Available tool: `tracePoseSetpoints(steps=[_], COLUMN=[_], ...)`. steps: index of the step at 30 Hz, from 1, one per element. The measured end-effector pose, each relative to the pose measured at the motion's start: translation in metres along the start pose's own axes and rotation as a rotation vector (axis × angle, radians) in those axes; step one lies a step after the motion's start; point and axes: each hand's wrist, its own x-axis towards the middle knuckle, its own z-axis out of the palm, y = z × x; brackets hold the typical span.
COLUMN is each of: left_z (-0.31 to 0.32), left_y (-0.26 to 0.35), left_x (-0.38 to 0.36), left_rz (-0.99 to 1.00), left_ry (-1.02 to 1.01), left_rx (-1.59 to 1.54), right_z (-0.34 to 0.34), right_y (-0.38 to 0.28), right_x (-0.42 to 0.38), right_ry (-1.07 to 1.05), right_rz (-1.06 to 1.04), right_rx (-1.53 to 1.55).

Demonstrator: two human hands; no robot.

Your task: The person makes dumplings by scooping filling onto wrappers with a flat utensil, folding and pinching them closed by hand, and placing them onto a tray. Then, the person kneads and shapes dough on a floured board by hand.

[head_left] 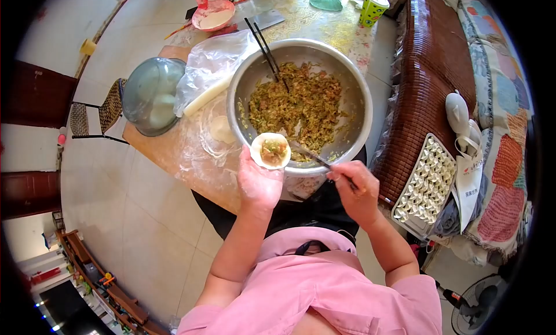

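On the upturned fingers of my left hand [259, 183] lies a round dumpling wrapper [255, 150] with a small heap of filling [272, 152] in its middle. My right hand [355, 187] is closed around the handle of a thin utensil, probably a spoon [316, 156]; its tip is near the filling at the bowl's near side. The large metal bowl [357, 97] holds chopped green and brown filling mix [310, 100]. A pair of dark chopsticks [265, 50] leans inside it. Both hands are at the bowl's near rim.
Left of the bowl are a floury board [188, 155], a rolling pin [207, 96], a plastic bag [211, 60] and a glass-lidded container [152, 97]. A tray of shaped dumplings [424, 181] rests on the right-hand sofa [437, 63]. A pink bowl [213, 17] and green cup [373, 8] stand farther back.
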Motion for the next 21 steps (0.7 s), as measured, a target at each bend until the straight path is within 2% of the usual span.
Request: tracePoseSetpoints(steps=[3,5,9,13,15,17,21], left_z=[0.003,0.003,-0.005,0.002,0.002,-0.003,-0.002], left_y=[-0.003,-0.003,-0.002,-0.004,-0.003,-0.002,-0.001], left_x=[-0.004,-0.004,-0.001,-0.005,-0.005,-0.004,-0.002], left_rz=[-0.033,-0.007,0.016,-0.012,-0.021,-0.010,-0.001], left_ry=[-0.034,0.025,0.049,-0.002,-0.009,0.002,0.021], left_rx=[0.000,-0.024,-0.030,-0.043,-0.051,-0.047,-0.026], right_z=[0.003,0.002,-0.003,0.009,0.006,0.003,0.003], right_y=[-0.006,0.006,-0.002,-0.005,0.004,0.007,-0.002], right_x=[0.000,0.004,0.006,0.003,0.006,0.009,0.005], right_ry=[-0.066,0.037,0.078,-0.031,0.055,0.166,0.027], right_rz=[-0.012,-0.047,0.026,-0.017,-0.012,0.082,0.022], right_rx=[0.038,-0.163,-0.039,0.037,-0.149,-0.033,0.018])
